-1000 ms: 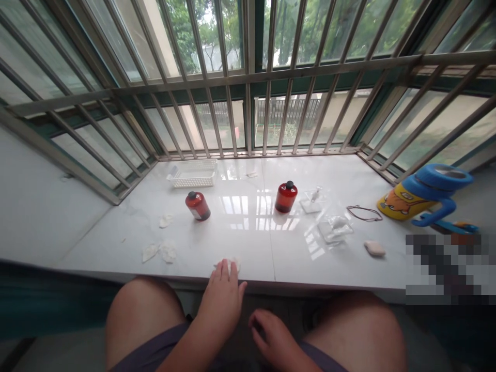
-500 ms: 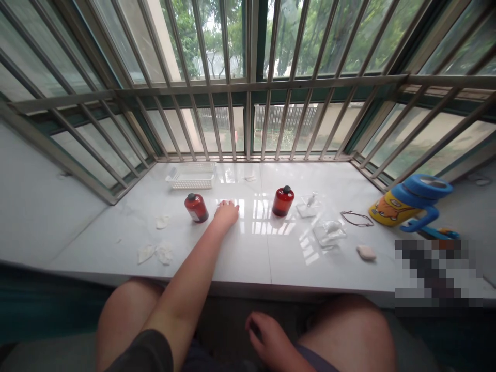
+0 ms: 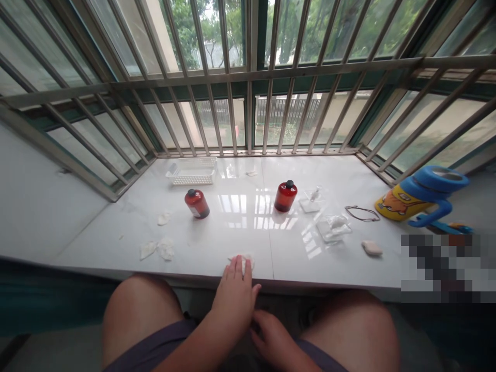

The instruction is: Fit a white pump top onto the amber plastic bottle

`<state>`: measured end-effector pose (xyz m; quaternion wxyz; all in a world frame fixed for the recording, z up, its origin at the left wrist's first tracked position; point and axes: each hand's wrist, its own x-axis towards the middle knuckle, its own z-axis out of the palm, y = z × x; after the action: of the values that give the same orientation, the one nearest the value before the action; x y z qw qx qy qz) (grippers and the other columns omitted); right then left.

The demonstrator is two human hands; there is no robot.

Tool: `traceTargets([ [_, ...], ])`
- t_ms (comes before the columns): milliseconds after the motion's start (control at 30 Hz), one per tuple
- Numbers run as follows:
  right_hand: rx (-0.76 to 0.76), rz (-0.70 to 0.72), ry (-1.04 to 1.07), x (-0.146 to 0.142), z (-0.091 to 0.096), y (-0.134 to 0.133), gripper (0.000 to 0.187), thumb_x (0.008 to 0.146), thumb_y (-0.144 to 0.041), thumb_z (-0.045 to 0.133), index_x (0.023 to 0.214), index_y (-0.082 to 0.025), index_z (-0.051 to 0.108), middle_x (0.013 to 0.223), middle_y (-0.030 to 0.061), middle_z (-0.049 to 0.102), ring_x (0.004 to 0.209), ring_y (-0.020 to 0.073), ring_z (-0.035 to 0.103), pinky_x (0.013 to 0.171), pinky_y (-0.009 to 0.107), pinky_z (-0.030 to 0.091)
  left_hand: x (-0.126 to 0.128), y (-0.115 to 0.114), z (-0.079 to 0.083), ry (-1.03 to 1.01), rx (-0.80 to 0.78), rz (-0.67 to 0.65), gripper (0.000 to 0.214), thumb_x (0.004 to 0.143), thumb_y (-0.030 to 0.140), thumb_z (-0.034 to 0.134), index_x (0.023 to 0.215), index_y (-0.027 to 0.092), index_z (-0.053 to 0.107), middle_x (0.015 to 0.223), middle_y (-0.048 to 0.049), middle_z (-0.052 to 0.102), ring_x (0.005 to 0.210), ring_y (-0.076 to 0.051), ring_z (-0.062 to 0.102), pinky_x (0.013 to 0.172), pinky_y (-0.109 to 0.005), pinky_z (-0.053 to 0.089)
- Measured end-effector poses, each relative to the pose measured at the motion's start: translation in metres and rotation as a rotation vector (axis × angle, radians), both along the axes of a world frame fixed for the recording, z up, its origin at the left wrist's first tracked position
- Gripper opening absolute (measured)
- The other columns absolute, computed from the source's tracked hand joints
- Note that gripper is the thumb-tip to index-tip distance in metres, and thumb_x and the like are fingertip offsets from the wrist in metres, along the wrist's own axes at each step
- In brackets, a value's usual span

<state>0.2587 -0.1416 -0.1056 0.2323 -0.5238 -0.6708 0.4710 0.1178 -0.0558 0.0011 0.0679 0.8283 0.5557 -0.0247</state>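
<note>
My left hand point(image 3: 237, 284) is at the front edge of the white counter point(image 3: 217, 243). Under its extended fingers it holds a crumpled white tissue point(image 3: 248, 261) against the surface, with the thumb out to the right. Low over my lap rests my right hand point(image 3: 271, 330), its fingers loosely curled and partly behind the left wrist; I see nothing in it. Farther back on the counter, a red bottle with a black cap point(image 3: 197, 203) stands left of centre, and a second red bottle point(image 3: 285, 196) stands to the right.
Torn white tissue pieces point(image 3: 166, 249) lie on the left. A white plastic basket point(image 3: 191, 179) sits near the barred window. On the right are clear plastic packages point(image 3: 334, 227), a thin cord loop point(image 3: 362, 213), a pinkish block point(image 3: 372, 248) and a blue-yellow jug point(image 3: 403, 199).
My left hand has come back from beside the left bottle to the counter's front edge, and tissue now shows beneath its fingers. My right hand stays low over my lap.
</note>
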Motion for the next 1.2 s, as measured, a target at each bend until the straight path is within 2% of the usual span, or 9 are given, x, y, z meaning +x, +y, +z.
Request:
traceTargets([
  [167, -0.059, 0.024, -0.064, 0.003, 0.001, 0.001, 0.022, 0.09, -0.014, 0.06, 0.105, -0.021, 0.074, 0.105, 0.0063, 0.078, 0.095, 0.021, 0.07, 0.085, 0.026, 0.046, 0.012, 0.038, 0.02, 0.057, -0.039, 0.035, 0.066, 0.109, 0.045, 0.043, 0.162, 0.006, 0.046, 0.165, -0.0295, 0.047, 0.154, -0.043, 0.046, 0.125, -0.057, 0.039],
  [433, -0.04, 0.039, -0.091, 0.008, 0.001, 0.006, 0.027, 0.085, -0.009, 0.06, 0.103, -0.022, 0.075, 0.103, 0.0031, 0.078, 0.094, 0.0185, 0.07, 0.083, 0.024, 0.045, 0.025, 0.211, 0.033, 0.034, -0.033, 0.225, 0.069, 0.112, 0.043, 0.035, 0.168, 0.003, 0.029, 0.174, -0.0319, 0.026, 0.164, -0.041, 0.027, 0.129, -0.052, 0.027],
  [533, -0.042, 0.042, -0.107, 0.009, 0.0, 0.007, 0.026, 0.084, -0.009, 0.061, 0.102, -0.022, 0.075, 0.102, 0.003, 0.078, 0.095, 0.0186, 0.071, 0.082, 0.024, 0.045, 0.028, 0.261, 0.042, 0.022, -0.04, 0.242, 0.063, 0.113, 0.041, 0.029, 0.164, 0.005, 0.036, 0.169, -0.0321, 0.037, 0.159, -0.04, 0.036, 0.124, -0.053, 0.033],
  [600, -0.039, 0.036, -0.113, 0.009, 0.0, 0.007, 0.025, 0.085, -0.009, 0.061, 0.102, -0.022, 0.075, 0.102, 0.0032, 0.078, 0.095, 0.0188, 0.071, 0.082, 0.024, 0.045, 0.03, 0.274, 0.048, 0.019, -0.05, 0.243, 0.06, 0.113, 0.04, 0.03, 0.161, 0.006, 0.042, 0.162, -0.0322, 0.047, 0.153, -0.04, 0.045, 0.12, -0.053, 0.037],
  [733, -0.041, 0.039, -0.109, 0.009, 0.001, 0.007, 0.025, 0.087, -0.01, 0.06, 0.103, -0.022, 0.075, 0.103, 0.0037, 0.079, 0.094, 0.0187, 0.071, 0.082, 0.024, 0.045, 0.033, 0.241, 0.05, 0.017, -0.04, 0.17, 0.057, 0.113, 0.038, 0.031, 0.159, 0.008, 0.045, 0.159, -0.0307, 0.051, 0.151, -0.04, 0.047, 0.119, -0.054, 0.039],
  [900, -0.073, 0.036, -0.112, 0.006, 0.008, 0.006, 0.022, 0.088, -0.014, 0.06, 0.101, -0.02, 0.077, 0.099, 0.0066, 0.08, 0.088, 0.0209, 0.073, 0.078, 0.025, 0.048, 0.037, 0.106, 0.029, 0.008, -0.055, -0.039, 0.061, 0.111, 0.042, 0.043, 0.162, 0.008, 0.045, 0.167, -0.0267, 0.045, 0.158, -0.037, 0.04, 0.128, -0.052, 0.032],
  [1033, -0.076, 0.06, 0.078, 0.002, 0.025, 0.009, 0.03, 0.088, -0.014, 0.057, 0.106, -0.021, 0.08, 0.116, 0.0092, 0.082, 0.102, 0.0245, 0.076, 0.092, 0.027, 0.053, 0.029, 0.008, 0.009, 0.018, 0.019, -0.066, 0.068, 0.108, 0.046, 0.05, 0.164, 0.009, 0.043, 0.167, -0.0274, 0.045, 0.158, -0.041, 0.041, 0.128, -0.056, 0.035],
  [1100, -0.077, 0.075, 0.157, 0.001, 0.031, 0.009, 0.035, 0.09, -0.014, 0.055, 0.112, -0.023, 0.08, 0.126, 0.0089, 0.08, 0.11, 0.0254, 0.076, 0.098, 0.028, 0.052, 0.025, -0.011, 0.007, 0.012, 0.02, -0.064, 0.066, 0.109, 0.045, 0.047, 0.165, 0.011, 0.043, 0.167, -0.0253, 0.046, 0.159, -0.039, 0.041, 0.129, -0.055, 0.036],
  [1200, -0.093, 0.056, 0.089, 0.0, 0.029, 0.008, 0.035, 0.089, -0.015, 0.056, 0.114, -0.022, 0.079, 0.118, 0.0091, 0.082, 0.103, 0.0252, 0.076, 0.092, 0.028, 0.052, 0.023, -0.002, 0.014, 0.014, -0.03, -0.07, 0.062, 0.11, 0.044, 0.043, 0.163, 0.013, 0.047, 0.165, -0.0244, 0.049, 0.157, -0.038, 0.045, 0.129, -0.054, 0.036],
])
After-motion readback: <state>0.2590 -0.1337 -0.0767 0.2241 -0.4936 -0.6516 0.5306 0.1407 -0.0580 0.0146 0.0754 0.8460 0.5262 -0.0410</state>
